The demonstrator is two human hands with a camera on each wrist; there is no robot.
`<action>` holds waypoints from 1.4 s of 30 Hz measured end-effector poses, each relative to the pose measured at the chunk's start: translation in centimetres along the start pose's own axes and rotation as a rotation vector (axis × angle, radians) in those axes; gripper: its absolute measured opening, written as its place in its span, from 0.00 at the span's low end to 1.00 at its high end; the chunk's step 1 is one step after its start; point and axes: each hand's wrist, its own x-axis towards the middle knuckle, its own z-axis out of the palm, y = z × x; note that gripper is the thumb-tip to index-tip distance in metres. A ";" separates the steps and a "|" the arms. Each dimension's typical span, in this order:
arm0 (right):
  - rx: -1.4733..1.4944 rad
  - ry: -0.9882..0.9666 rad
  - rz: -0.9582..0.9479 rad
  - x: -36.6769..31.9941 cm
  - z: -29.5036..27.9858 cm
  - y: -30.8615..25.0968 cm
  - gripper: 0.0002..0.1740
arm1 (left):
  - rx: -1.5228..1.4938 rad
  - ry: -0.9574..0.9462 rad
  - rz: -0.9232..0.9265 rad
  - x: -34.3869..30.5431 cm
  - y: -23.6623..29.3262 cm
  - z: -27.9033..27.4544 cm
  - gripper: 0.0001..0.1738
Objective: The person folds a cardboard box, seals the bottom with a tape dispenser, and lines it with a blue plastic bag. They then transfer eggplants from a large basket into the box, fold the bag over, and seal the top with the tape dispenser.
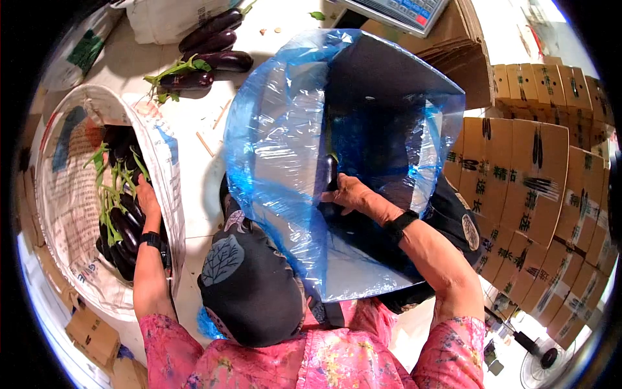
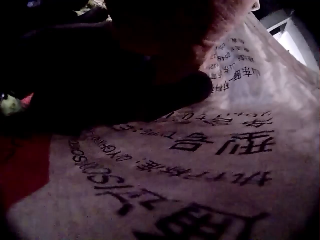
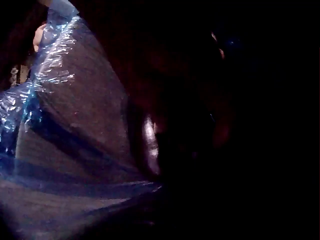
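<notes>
My left hand (image 1: 146, 197) reaches into a white woven sack (image 1: 170, 170) at the left and rests among dark purple eggplants (image 1: 127, 228) with green stems. How its fingers lie is hidden. In the left wrist view only the printed sack wall (image 2: 215, 170) and a dark shape show. My right hand (image 1: 347, 194) is inside a box lined with blue plastic film (image 1: 278, 142). It grips a dark eggplant (image 1: 330, 172) low in the box. The right wrist view is dim, with that glossy eggplant (image 3: 150, 145) against the blue film (image 3: 40, 100).
Several loose eggplants (image 1: 214, 48) lie on the pale floor at the top. Stacks of printed cardboard boxes (image 1: 531, 175) fill the right side. A weighing scale (image 1: 402, 10) sits at the top edge. A small fan (image 1: 541, 360) stands at the bottom right.
</notes>
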 end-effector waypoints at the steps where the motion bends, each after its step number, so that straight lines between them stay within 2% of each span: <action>1: 0.077 -0.016 -0.026 0.0 -0.1 0.5 0.34 | -0.021 -0.012 -0.027 0.0 0.1 -0.3 0.42; 3: 0.173 -0.046 -0.045 -0.4 -0.2 0.1 0.35 | 0.011 -0.041 0.076 0.7 -0.8 -0.5 0.35; 5: 0.183 -0.027 -0.106 0.3 0.0 1.3 0.35 | 0.064 -0.083 0.212 -0.9 1.9 -2.9 0.32; 6: 0.186 -0.018 -0.137 0.8 0.2 1.8 0.36 | -0.014 -0.020 0.146 -3.6 6.1 -4.7 0.32; 8: -0.019 -0.017 -0.124 1.6 0.1 1.7 0.35 | -0.193 0.060 0.055 -3.8 6.8 -7.0 0.35; 9: -0.125 -0.017 -0.121 2.0 0.2 1.5 0.35 | -0.523 -0.002 0.016 -5.1 8.7 -8.8 0.37; 10: -0.240 0.026 -0.154 1.8 0.2 1.4 0.35 | -0.597 -0.045 -0.276 -7.7 13.7 -11.7 0.40; 12: -0.479 0.104 -0.268 1.2 -0.4 1.2 0.34 | -0.845 -0.131 -0.134 -8.4 14.1 -14.7 0.41; 14: -0.581 0.183 -0.230 0.2 -0.6 0.5 0.34 | -1.092 -0.220 0.191 -9.9 18.6 -16.5 0.39; 16: -0.626 0.204 -0.183 -1.5 -1.4 -1.3 0.33 | -1.086 -0.374 0.234 -10.7 21.4 -18.5 0.39; 18: -0.670 0.286 -0.256 -2.0 -2.3 -1.0 0.31 | -1.031 -0.383 0.348 -11.7 23.9 -19.4 0.38; 19: -0.597 0.297 -0.343 -2.9 -2.7 -0.9 0.30 | -0.967 -0.358 0.396 -11.8 24.6 -19.9 0.40; 23: -0.310 0.315 -0.617 -6.3 -3.9 -0.3 0.28 | -1.090 -0.106 0.486 -13.1 27.5 -21.6 0.26; 24: -0.242 0.313 -0.671 -6.9 -4.2 -0.5 0.28 | -1.153 -0.118 0.494 -13.1 27.7 -22.2 0.29; 26: -0.147 0.231 -0.674 -10.0 -4.3 -2.5 0.28 | -1.339 -0.255 0.539 -13.4 28.0 -22.9 0.34; 28: -0.014 0.176 -0.719 -12.3 -3.9 -4.1 0.28 | -1.499 -0.433 0.500 -14.5 28.9 -22.9 0.36; 30: -0.044 0.133 -0.727 -14.6 -3.9 -6.7 0.28 | -1.613 -0.608 0.485 -15.1 29.9 -22.3 0.41; 32: 0.037 0.129 -0.844 -16.1 -3.5 -8.6 0.28 | -1.639 -0.673 0.477 -16.0 31.7 -21.1 0.42; 34: 0.135 0.025 -0.900 -17.7 -3.6 -10.5 0.29 | -1.625 -0.796 0.494 -17.2 33.9 -19.8 0.42; 36: 0.327 -0.070 -0.974 -19.1 -3.5 -12.0 0.33 | -1.563 -0.910 0.475 -18.9 36.8 -18.9 0.40; 39: 0.362 -0.114 -1.063 -20.4 -3.0 -13.2 0.46 | -1.371 -1.092 0.505 -21.4 41.2 -16.9 0.36; 42: 0.205 0.212 -1.001 -19.6 -3.4 -10.8 0.47 | -0.883 -0.980 0.742 -23.3 44.4 -15.3 0.33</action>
